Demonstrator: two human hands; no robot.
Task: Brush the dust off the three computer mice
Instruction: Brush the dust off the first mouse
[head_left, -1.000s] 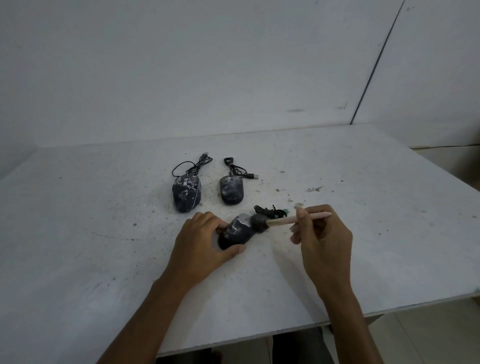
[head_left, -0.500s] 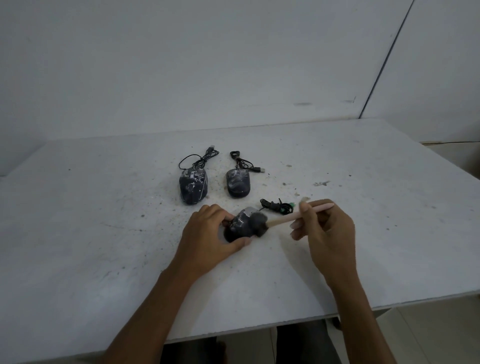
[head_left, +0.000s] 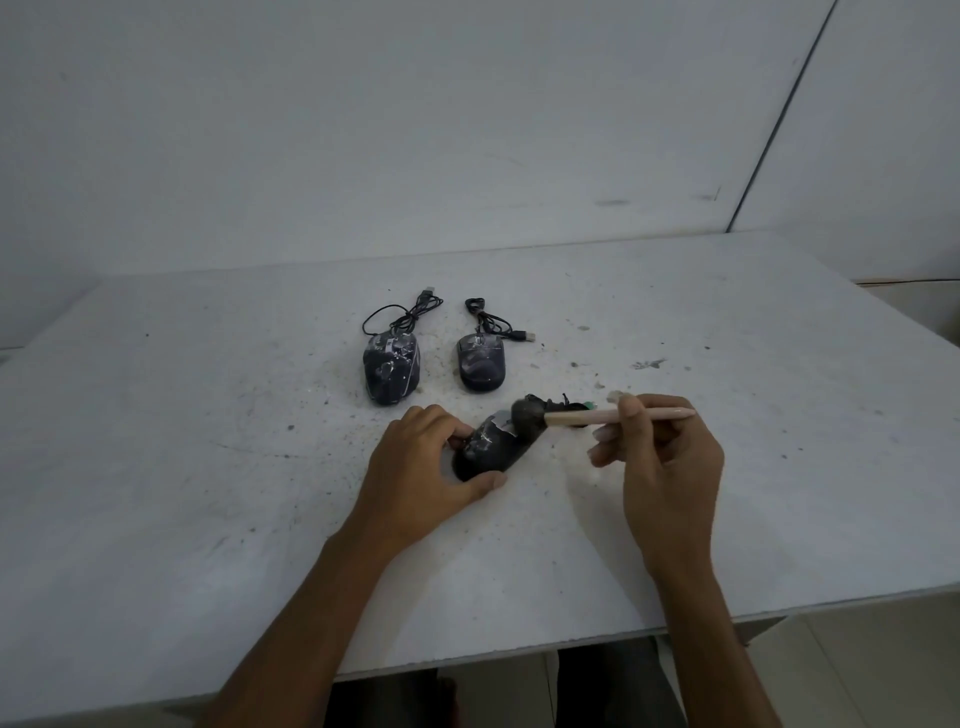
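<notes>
Now sweeping up to the front end of the near mouse (head_left: 488, 449): brush (head_left: 597, 415), pinched in right hand (head_left: 667, 467). Left hand (head_left: 421, 473) gripping that mouse on the table (head_left: 156, 467); two other mice (head_left: 390, 375) lying behind, cables (head_left: 405, 317) coiled.

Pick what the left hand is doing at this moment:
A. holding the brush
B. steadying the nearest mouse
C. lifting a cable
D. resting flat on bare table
B: the left hand wraps around the nearest mouse on the table, while the right hand holds the brush with its head at that mouse's front end.
</notes>
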